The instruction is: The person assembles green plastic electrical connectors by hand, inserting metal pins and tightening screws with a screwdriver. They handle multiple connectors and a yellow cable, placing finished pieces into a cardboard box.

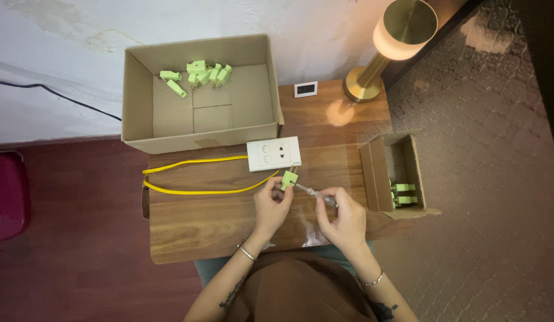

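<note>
**Between your fingers: a green plug and a slim tool**

Between the fingers of your left hand [272,200] you pinch a small light-green plastic plug [289,179], raised just above the wooden counter [193,220]. Your right hand [345,217] has its fingers closed around a thin clear-handled screwdriver [315,194], its tip touching the plug. Just beyond your fingers lies a white rectangular socket plate [274,154] with a yellow cable [193,191] looping to their left. Farther beyond stands a large open cardboard box [140,101] holding more green plugs [196,74]; right of your fingers sits a small cardboard box [372,173].
</note>
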